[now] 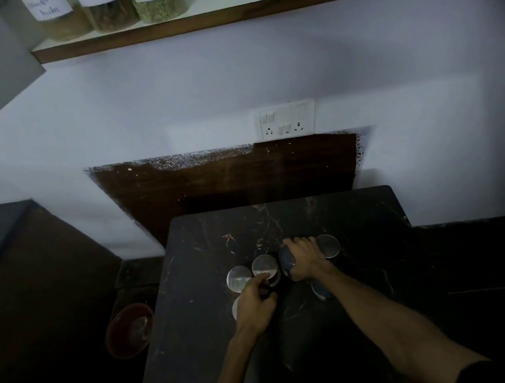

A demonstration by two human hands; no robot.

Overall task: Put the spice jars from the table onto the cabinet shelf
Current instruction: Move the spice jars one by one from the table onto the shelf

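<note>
From the head view, my right hand (303,259) clamps a spice jar (287,261) on the table (213,335); my left hand (255,305) pinches another jar (265,269) just ahead. I should grip below the lids, lift straight, clear neighbours, then reach the shelf (256,6) far above.

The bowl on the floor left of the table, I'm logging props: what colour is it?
Dark red, in dim light; the bowl shows only in the head view.
</note>
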